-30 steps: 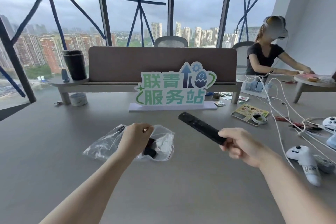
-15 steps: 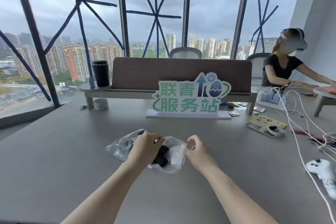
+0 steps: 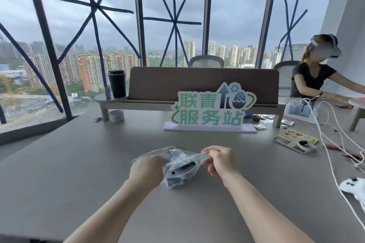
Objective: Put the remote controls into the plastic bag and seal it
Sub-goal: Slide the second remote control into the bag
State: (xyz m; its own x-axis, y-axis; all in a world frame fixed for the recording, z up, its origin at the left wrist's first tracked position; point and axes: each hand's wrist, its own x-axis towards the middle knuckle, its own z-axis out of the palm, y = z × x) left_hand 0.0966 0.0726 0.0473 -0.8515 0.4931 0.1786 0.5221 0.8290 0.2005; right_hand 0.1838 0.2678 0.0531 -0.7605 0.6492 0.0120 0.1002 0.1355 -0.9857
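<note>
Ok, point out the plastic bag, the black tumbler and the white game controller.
plastic bag [image 3: 178, 178]: head view, crumpled lower body.
black tumbler [image 3: 117, 84]: head view, middle of its side.
white game controller [image 3: 353, 186]: head view, top face.

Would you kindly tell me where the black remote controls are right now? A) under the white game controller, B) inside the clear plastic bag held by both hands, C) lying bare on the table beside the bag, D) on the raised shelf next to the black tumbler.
B: dark remote controls show through the clear plastic bag, which the left hand and right hand grip.
</note>
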